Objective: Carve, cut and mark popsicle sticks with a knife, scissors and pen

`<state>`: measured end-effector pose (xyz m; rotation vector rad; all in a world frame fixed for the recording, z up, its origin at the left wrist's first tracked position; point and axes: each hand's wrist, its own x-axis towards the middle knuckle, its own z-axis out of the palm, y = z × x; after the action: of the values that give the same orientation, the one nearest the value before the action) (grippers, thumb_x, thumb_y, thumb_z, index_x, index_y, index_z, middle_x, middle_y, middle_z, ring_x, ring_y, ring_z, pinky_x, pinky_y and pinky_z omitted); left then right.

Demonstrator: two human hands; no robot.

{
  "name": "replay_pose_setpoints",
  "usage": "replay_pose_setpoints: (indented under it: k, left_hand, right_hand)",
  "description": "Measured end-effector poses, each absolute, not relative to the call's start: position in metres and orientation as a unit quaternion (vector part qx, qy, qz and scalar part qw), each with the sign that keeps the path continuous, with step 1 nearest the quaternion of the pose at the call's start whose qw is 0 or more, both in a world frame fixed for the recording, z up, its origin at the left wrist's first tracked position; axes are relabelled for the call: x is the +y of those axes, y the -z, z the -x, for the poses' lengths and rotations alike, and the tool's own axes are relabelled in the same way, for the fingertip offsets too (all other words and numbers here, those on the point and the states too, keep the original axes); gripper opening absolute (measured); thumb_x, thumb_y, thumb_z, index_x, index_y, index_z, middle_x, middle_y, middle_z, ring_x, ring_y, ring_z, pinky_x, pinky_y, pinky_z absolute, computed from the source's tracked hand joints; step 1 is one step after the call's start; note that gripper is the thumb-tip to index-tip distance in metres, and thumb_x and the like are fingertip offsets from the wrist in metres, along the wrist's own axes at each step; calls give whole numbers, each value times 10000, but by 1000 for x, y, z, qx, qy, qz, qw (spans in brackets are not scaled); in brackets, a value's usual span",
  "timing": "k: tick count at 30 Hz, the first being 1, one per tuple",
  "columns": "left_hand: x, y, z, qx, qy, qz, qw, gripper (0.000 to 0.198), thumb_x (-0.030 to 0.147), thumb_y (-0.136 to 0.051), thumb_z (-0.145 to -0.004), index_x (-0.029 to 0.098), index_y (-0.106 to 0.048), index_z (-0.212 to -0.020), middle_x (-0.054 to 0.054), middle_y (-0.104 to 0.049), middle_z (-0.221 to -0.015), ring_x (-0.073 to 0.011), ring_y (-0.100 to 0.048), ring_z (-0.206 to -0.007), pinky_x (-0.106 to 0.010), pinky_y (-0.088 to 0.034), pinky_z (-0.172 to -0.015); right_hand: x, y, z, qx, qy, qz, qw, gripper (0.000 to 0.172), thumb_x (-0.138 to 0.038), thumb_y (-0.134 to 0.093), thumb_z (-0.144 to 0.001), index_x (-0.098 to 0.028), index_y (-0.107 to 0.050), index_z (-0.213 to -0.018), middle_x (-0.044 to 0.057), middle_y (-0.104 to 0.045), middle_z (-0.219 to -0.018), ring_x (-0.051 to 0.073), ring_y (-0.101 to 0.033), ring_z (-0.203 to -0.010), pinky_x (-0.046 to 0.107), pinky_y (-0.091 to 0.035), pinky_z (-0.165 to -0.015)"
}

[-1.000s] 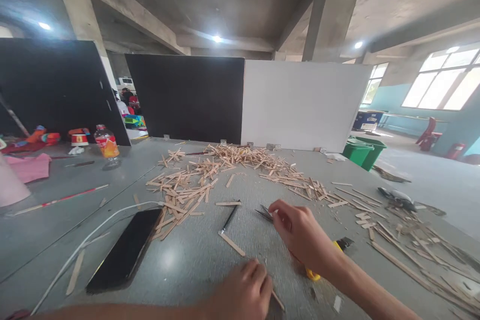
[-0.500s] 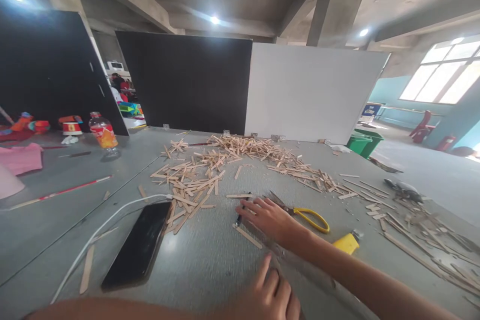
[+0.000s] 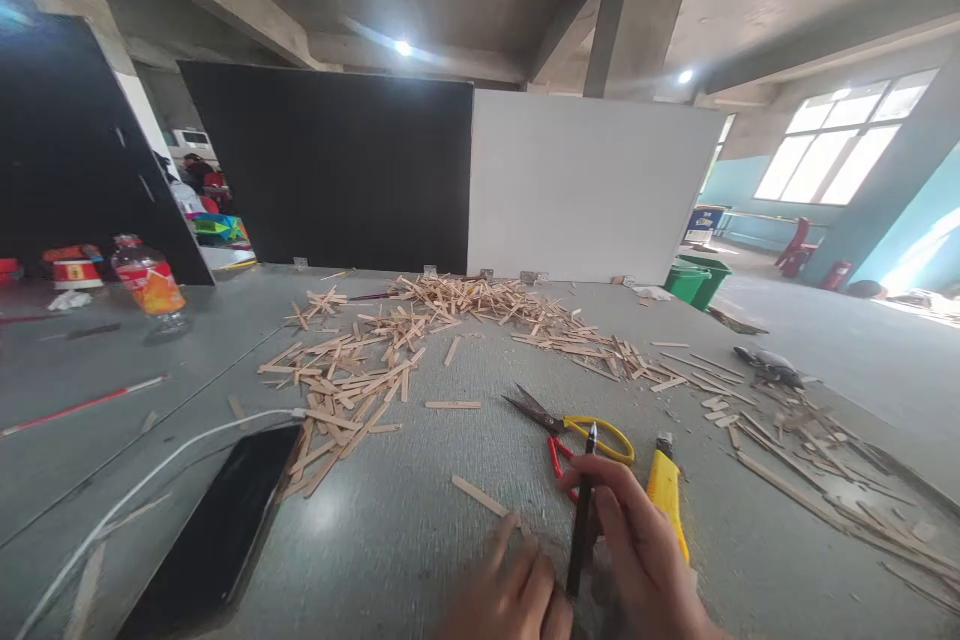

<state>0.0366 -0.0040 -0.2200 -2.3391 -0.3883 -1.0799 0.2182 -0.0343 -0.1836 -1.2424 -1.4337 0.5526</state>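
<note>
My right hand (image 3: 637, 540) grips a black pen (image 3: 582, 530) with its pale tip pointing up and away. Beside it, my left hand (image 3: 514, 585) is low over the table and blurred. Its index fingertip is at the near end of a flat wooden craft stick (image 3: 477, 494); whether it presses or holds the stick I cannot tell. Just beyond the right hand lie scissors (image 3: 536, 410) with yellow and red handles, partly covered by that hand. A yellow utility knife (image 3: 664, 495) rests to its right. Another craft stick (image 3: 452, 405) lies farther forward.
A heap of craft sticks (image 3: 360, 370) spreads across the grey table (image 3: 360, 540). At left are a phone (image 3: 217, 530) with a white cable and a drink bottle (image 3: 150, 280). Wood scraps (image 3: 817, 480) litter the right. Black and white boards (image 3: 585, 185) stand behind.
My right hand has picked up the pen from the table and drawn it back toward me. The scissors' red handle now shows. The view has swung a little to the right.
</note>
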Motion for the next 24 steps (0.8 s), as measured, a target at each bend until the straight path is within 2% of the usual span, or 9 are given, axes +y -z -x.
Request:
replay_pose_setpoints:
  k: [3, 5, 8, 10, 12, 14, 17, 21, 24]
  left_hand:
    - [-8, 200, -32, -143, 367, 886, 244, 288, 75, -446, -906, 192, -641, -730, -52, -682, -742, -207, -684, -816, -394, -542, -994]
    - [-10, 190, -30, -138, 323, 908, 230, 255, 125, -455, -928, 175, -667, -794, -75, -703, -804, -224, -694, -883, -401, -546, -1003]
    - [-13, 183, -29, -131, 290, 926, 203, 207, 143, -480, -938, 160, -668, -851, -77, -699, -827, -240, -697, -908, -433, -536, -1021]
    - [-15, 180, -28, -127, 285, 936, 163, 189, 125, -484, -939, 149, -672, -931, -65, -691, -827, -239, -695, -914, -448, -527, -1035]
    - [-16, 177, -29, -147, 293, 939, 103, 187, 144, -497, -952, 135, -666, -1031, -68, -699, -875, -244, -688, -940, -478, -512, -1057]
    - [-18, 173, -29, -195, 295, 935, 37, 225, 277, -568, -956, 113, -656, -1083, -102, -706, -956, -286, -674, -976, -550, -509, -1049]
    - [-20, 166, -31, -278, 259, 924, -38, 445, 499, -734, -834, 113, -670, -1047, -156, -683, -1041, -365, -644, -1002, -627, -533, -962]
    - [-21, 160, -32, -309, 221, 921, -83, 311, 344, -765, -815, 140, -682, -1034, -150, -663, -1107, -370, -610, -1071, -635, -500, -996]
    - [-21, 158, -32, -309, 222, 918, -113, 322, 335, -783, -813, 138, -678, -1044, -134, -665, -1108, -362, -600, -1091, -663, -442, -1050]
  right_hand:
    - [-32, 173, -220, -576, -289, 538, 543, 243, -412, -577, -1006, -246, -573, -1185, 63, -704, -964, 162, -654, -636, 267, -547, -563]
    - [-26, 166, -223, -555, -299, 548, 550, 256, -446, -678, -938, -238, -579, -1048, 28, -661, -870, 169, -651, -682, 245, -522, -563]
    - [-23, 159, -227, -529, -341, 566, 533, 355, -550, -607, -977, -220, -565, -856, -34, -516, -662, 120, -508, -535, 201, -401, -443]
    - [-25, 157, -229, -502, -392, 568, 521, 400, -604, -550, -995, -216, -604, -912, -52, -489, -610, 105, -428, -450, 198, -340, -375]
    - [-26, 156, -229, -472, -443, 551, 527, 440, -636, -554, -977, -216, -631, -1083, -41, -556, -634, 112, -452, -413, 206, -356, -338]
    - [-27, 156, -228, -454, -478, 530, 534, 495, -662, -572, -953, -199, -651, -1110, -6, -625, -688, 130, -527, -419, 229, -418, -339]
    - [-26, 157, -228, -448, -503, 514, 531, 507, -676, -580, -938, -180, -681, -951, 23, -661, -693, 136, -571, -420, 243, -458, -355]
    - [-25, 162, -229, -483, -505, 503, 508, 431, -603, -616, -959, -175, -653, -928, 13, -677, -692, 113, -584, -447, 212, -465, -395]
    - [-25, 168, -231, -511, -493, 499, 496, 378, -531, -677, -951, -187, -579, -827, -52, -582, -610, 76, -504, -407, 179, -414, -374]
